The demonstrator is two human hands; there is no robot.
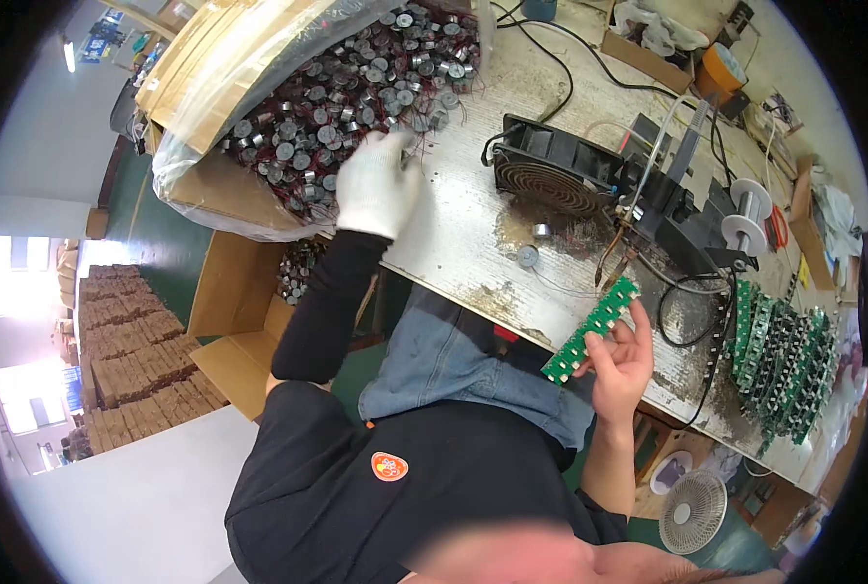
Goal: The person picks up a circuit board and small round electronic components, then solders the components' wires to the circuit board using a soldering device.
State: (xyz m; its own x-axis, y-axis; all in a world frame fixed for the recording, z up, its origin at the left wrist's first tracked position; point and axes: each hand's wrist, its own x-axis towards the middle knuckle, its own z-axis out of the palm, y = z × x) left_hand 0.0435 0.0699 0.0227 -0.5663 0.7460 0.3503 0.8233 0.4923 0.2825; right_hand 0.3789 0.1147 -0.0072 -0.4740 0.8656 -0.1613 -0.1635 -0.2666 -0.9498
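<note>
My left hand (377,185), in a white glove, is at the near edge of a heap of small round metal motors (327,134) with thin dark red wires. Its fingers look curled in and slightly blurred; whatever they hold cannot be made out. My bare right hand (621,365) grips a long green circuit board strip (590,333) between thumb and fingers, tilted over the table's front edge. Close to the strip's upper end are the metal tips of a soldering fixture (621,255). One loose motor (528,256) lies left of it with its wires trailing toward the strip; another motor (542,231) sits just behind.
A black fan (555,173) stands behind the loose motors, and a white solder spool (747,216) is mounted on the fixture. Several populated green boards (784,365) are stacked at right. A plastic-lined carton (224,185) holds the motor heap; an open cardboard box (234,292) sits below it.
</note>
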